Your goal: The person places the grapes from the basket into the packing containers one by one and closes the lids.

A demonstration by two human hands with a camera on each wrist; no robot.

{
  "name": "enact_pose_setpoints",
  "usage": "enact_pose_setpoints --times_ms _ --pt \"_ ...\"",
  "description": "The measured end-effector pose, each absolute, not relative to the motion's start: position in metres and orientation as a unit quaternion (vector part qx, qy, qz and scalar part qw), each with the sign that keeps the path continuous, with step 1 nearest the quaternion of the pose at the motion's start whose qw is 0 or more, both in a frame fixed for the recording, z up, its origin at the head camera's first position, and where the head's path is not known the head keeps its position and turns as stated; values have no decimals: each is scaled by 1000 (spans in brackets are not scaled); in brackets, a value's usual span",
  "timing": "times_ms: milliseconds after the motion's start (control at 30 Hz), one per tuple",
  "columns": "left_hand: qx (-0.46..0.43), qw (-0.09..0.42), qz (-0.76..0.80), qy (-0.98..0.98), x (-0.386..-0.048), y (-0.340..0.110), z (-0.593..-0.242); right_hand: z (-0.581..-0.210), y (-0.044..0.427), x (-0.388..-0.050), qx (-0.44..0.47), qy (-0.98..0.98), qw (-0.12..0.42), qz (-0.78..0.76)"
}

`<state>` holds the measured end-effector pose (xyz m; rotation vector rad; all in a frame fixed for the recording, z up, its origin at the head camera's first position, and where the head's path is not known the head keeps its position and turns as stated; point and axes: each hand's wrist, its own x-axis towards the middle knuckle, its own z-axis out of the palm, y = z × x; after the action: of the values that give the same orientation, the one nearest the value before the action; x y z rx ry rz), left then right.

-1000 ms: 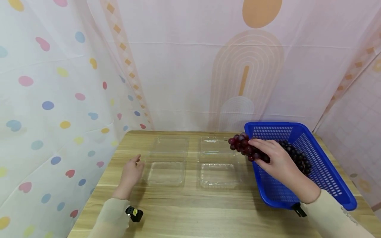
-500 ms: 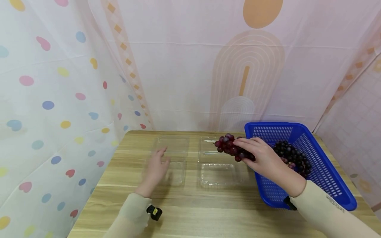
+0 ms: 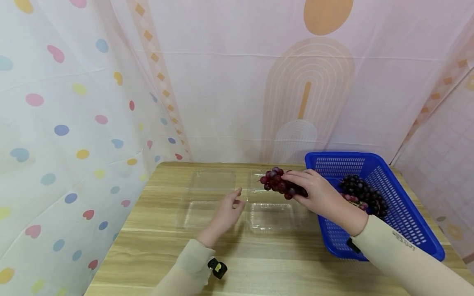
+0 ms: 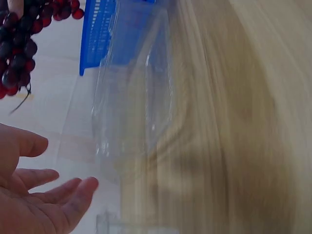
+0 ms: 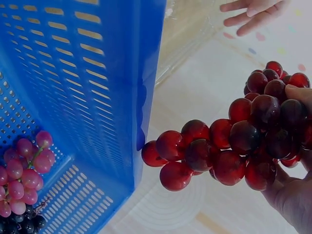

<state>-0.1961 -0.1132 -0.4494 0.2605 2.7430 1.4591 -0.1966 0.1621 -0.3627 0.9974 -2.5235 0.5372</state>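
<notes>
My right hand (image 3: 321, 193) grips a bunch of dark red grapes (image 3: 277, 181) from above, holding it over the right-hand clear plastic box (image 3: 274, 218). In the right wrist view the grapes (image 5: 229, 146) hang beside the basket wall, with the thumb and fingers round their far end. My left hand (image 3: 226, 209) hovers between the two clear boxes, fingers apart and loosely bent, holding nothing. The left wrist view has that hand (image 4: 39, 195) near the right-hand box (image 4: 131, 92), not touching it. The left-hand clear box (image 3: 200, 213) lies with its lid folded back.
A blue plastic basket (image 3: 411, 213) stands at the right of the wooden table (image 3: 259, 267). In it lie black grapes (image 3: 361, 189) and a pink bunch (image 5: 24, 170). Patterned curtains (image 3: 222, 82) hang behind the table and at its sides.
My right hand has carried the red grapes leftward, away from the basket, to above the right-hand box. My left hand has moved right, from beside the left-hand box to between the boxes.
</notes>
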Motion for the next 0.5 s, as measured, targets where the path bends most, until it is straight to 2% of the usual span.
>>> enact_pose_setpoints --times_ms 267,500 --pt "79 58 475 875 -193 -98 -459 -361 156 -199 351 -905 158 182" --pt "86 38 466 880 -194 -92 -463 -362 149 -200 344 -914 135 170"
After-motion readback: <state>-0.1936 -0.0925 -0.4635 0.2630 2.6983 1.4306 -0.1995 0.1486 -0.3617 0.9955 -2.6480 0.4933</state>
